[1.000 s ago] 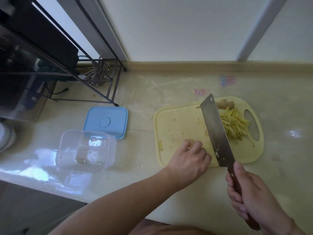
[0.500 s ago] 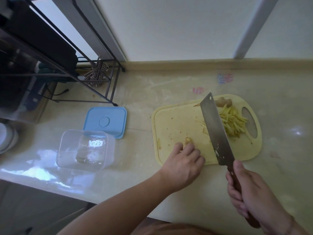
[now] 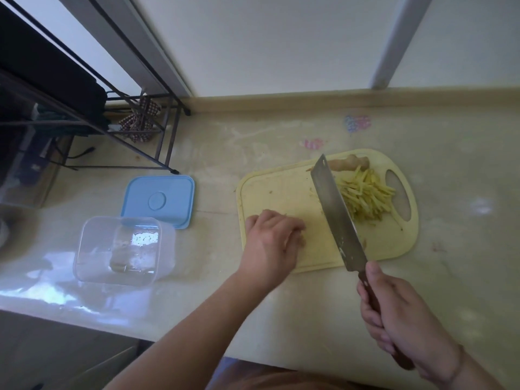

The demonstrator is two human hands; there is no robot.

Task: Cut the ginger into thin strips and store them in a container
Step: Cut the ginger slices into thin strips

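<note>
right hand (image 3: 399, 319): fingers (image 3: 374, 325) wrapped round the dark handle of the cleaver (image 3: 337, 215), blade slanting over the cutting board (image 3: 281, 192), tip towards the wall. left hand (image 3: 270, 243): knuckles up on the board's near-left part, fingers curled and blurred; whether they pinch anything cannot be told. ginger strips (image 3: 365, 198): piled on the board's right part, just beside the blade. ginger piece (image 3: 349, 163): uncut, at the board's far edge. clear container (image 3: 121, 251): open, on the table (image 3: 464, 277), well left of the board. blue lid (image 3: 159, 199): flat, just behind the container.
</note>
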